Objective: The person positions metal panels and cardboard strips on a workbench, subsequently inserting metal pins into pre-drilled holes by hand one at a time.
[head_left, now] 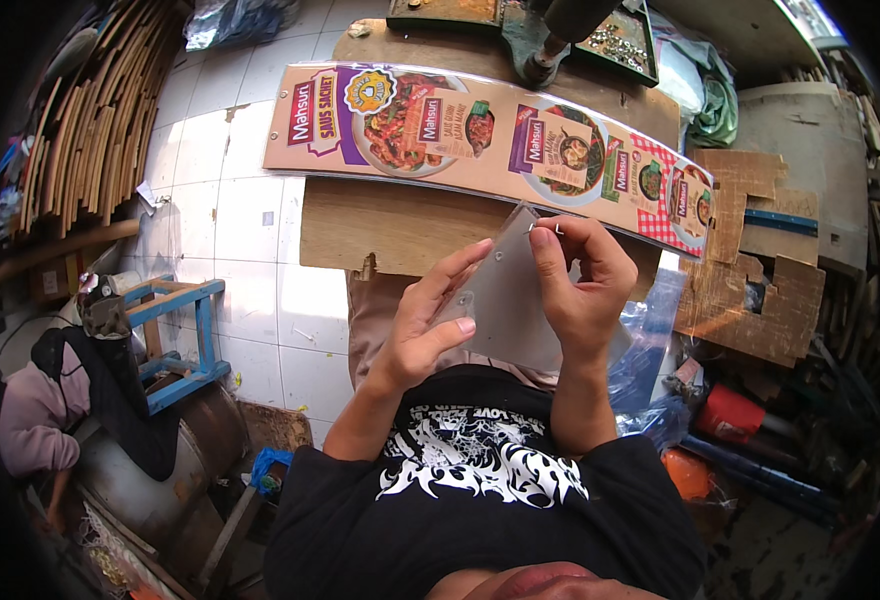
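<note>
A clear plastic sheet [508,300] with small punched holes is held up in front of my chest. My left hand [430,318] supports its left side, fingers behind and thumb on the front. My right hand [578,280] pinches the sheet's top edge and holds a small bent metal wire hook [545,227] at a hole there. Beyond the sheet, a long printed cardboard food banner [480,140] under clear plastic lies across a wooden board [380,225].
A metal press tool [535,40] stands at the far end of the board. Cut cardboard pieces [760,270] and plastic bags lie to the right. A blue wooden stool [180,340], a metal drum and stacked wooden strips [90,130] are on the left, over white floor tiles.
</note>
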Demonstrator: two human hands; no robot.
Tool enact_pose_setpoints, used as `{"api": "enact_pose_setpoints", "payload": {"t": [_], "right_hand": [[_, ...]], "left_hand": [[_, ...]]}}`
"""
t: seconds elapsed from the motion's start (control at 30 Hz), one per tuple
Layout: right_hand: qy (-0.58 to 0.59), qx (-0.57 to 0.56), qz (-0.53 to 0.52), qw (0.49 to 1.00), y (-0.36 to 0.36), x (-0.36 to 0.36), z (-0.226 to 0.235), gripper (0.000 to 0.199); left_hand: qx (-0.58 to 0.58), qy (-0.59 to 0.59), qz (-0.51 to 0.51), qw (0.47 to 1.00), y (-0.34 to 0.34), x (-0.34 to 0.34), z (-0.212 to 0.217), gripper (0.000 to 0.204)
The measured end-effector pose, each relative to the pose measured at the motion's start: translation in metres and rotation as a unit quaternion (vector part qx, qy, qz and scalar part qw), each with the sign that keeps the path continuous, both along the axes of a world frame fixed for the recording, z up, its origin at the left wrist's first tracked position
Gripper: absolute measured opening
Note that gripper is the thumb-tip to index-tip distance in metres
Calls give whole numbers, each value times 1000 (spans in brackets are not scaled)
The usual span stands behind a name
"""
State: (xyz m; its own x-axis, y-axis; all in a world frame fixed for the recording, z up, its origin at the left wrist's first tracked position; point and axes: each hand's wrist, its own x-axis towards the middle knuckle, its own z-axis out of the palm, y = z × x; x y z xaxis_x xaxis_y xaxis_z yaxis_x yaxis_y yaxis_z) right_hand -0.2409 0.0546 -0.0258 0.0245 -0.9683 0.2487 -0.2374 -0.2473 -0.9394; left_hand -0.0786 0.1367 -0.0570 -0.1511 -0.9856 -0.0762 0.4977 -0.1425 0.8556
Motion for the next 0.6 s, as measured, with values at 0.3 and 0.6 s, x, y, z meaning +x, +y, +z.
{"api": "enact_pose_setpoints", "payload": {"t": [0.3, 0.6], "right_hand": [[96, -75, 12, 992, 4, 12, 10, 9], [114, -108, 14, 987, 4, 14, 9, 8]], "left_hand": [[-36, -39, -12, 999, -2, 2, 5, 76], [-74, -92, -16, 993, -3, 4, 5, 78]]}}
